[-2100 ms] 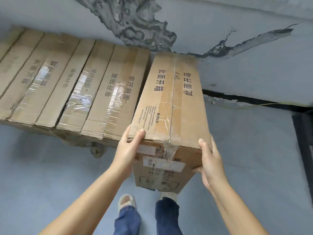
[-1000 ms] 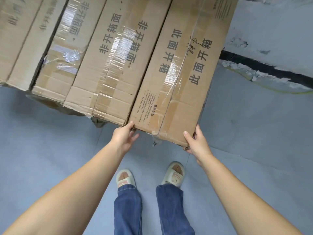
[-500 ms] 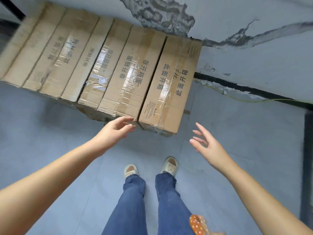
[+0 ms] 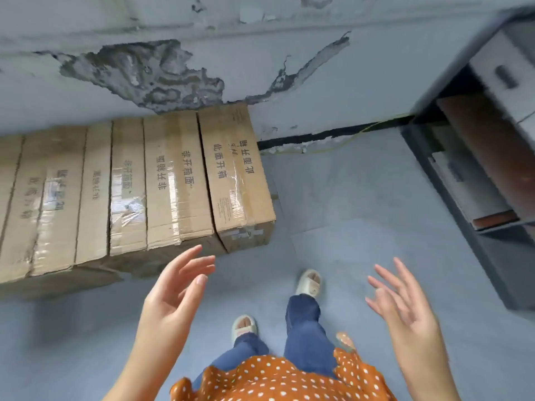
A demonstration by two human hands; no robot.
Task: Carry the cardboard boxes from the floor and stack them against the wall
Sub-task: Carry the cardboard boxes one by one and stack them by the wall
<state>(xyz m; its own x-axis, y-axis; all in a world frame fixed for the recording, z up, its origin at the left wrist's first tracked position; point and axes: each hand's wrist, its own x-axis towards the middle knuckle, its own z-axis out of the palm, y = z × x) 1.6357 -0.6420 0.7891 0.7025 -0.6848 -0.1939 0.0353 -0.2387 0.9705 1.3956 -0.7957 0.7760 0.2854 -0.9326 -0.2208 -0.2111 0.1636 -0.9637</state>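
You read black print on tops of cardboard boxes (image 4: 173,180) along wall: rightmost box (image 4: 236,172) says 此面开箱, twice, one copy inverted. Next box (image 4: 176,183) says 非开箱面, also twice. Print farther left too blurred. Small label text illegible.

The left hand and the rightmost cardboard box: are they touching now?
Apart. The head view shows grey floor between the left hand and the rightmost cardboard box.

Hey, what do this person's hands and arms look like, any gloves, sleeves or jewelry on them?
Both arms are bare right up to the frame's bottom edge, with no sleeves showing. The left hand and right hand wear no gloves, and I see no rings, watch or bracelets. The nails are short and look unpainted.
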